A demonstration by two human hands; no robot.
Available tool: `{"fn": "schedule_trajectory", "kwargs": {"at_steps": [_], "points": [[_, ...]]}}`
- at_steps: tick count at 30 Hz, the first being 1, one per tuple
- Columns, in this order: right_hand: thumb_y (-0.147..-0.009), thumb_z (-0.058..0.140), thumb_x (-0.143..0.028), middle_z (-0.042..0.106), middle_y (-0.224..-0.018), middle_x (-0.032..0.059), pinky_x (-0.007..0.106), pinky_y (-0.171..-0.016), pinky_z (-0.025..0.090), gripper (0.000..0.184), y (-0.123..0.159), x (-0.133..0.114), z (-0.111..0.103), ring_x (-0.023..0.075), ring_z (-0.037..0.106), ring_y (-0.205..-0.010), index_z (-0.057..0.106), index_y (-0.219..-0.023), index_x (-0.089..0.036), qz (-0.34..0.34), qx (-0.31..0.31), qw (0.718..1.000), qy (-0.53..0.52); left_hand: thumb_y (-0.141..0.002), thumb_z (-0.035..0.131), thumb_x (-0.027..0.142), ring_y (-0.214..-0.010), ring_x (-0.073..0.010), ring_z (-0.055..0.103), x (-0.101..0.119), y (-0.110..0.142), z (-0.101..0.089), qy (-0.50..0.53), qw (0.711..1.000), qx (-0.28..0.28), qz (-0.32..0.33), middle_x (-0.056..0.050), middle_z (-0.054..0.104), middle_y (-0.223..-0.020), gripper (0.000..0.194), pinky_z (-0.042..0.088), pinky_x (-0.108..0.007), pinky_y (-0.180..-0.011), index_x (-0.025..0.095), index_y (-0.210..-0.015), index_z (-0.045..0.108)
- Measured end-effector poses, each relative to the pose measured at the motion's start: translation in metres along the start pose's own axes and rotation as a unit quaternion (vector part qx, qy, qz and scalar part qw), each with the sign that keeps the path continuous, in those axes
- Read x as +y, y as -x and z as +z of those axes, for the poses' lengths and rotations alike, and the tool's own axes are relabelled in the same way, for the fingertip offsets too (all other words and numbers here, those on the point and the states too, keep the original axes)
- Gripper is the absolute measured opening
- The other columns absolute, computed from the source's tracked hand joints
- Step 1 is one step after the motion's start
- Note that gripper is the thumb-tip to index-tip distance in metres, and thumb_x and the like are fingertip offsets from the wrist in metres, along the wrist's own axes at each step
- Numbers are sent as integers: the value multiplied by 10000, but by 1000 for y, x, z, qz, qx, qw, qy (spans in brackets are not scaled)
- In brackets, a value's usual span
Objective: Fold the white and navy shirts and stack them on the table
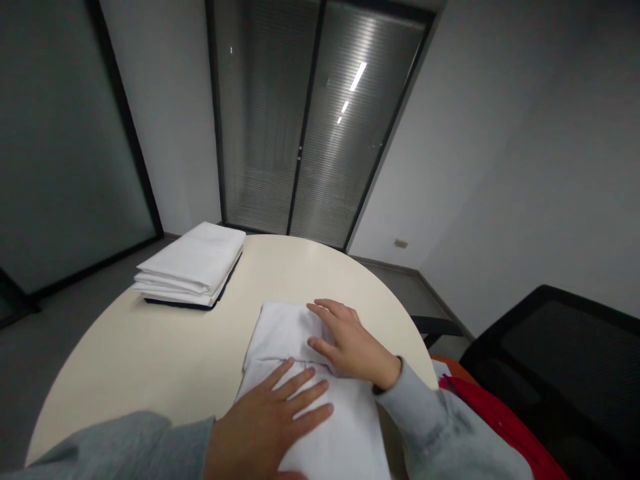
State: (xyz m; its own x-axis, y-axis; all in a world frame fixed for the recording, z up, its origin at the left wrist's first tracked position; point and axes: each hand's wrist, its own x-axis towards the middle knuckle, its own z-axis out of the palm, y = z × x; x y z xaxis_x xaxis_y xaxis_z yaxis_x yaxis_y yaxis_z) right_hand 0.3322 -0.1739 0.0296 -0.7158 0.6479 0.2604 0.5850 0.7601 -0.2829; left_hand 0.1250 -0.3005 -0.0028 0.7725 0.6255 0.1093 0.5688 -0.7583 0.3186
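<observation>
A white cloth, folded into a long strip, lies on the round cream table in front of me. Its far end is turned back over itself, with the fold's edge running across the strip. My left hand rests flat on the near part of the cloth, fingers spread towards that edge. On the folded-over part, at its right side, is my right hand, fingers apart and slightly bent. Neither hand visibly grips the fabric.
A stack of folded white cloths with a dark layer beneath sits at the table's back left. A black mesh chair stands at the right, with red fabric on it. Behind the table is a glass partition with blinds.
</observation>
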Motion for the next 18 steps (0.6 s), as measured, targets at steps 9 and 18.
{"fn": "schedule_trajectory", "kwargs": {"at_steps": [9,18], "points": [[-856,734,-360,773,-845,-43,237,-650,498,205,-96,45,6,143,705,-709,792,-981,-208,-25,-153,987,36,-1094,444,392,-1458,-277,487,-33,-5,34,-99,990,90,45,-18,498,-1583,511,387,-532,-1210,379,-1598,359],[-958,615,-169,667,-819,8,370,-669,380,93,-10,-64,-27,209,586,-730,600,-888,-228,-166,46,946,276,-1059,561,348,-1296,-285,611,-29,-8,34,-61,988,141,17,-46,663,-1423,349,456,-461,-1146,279,-1398,606]]}}
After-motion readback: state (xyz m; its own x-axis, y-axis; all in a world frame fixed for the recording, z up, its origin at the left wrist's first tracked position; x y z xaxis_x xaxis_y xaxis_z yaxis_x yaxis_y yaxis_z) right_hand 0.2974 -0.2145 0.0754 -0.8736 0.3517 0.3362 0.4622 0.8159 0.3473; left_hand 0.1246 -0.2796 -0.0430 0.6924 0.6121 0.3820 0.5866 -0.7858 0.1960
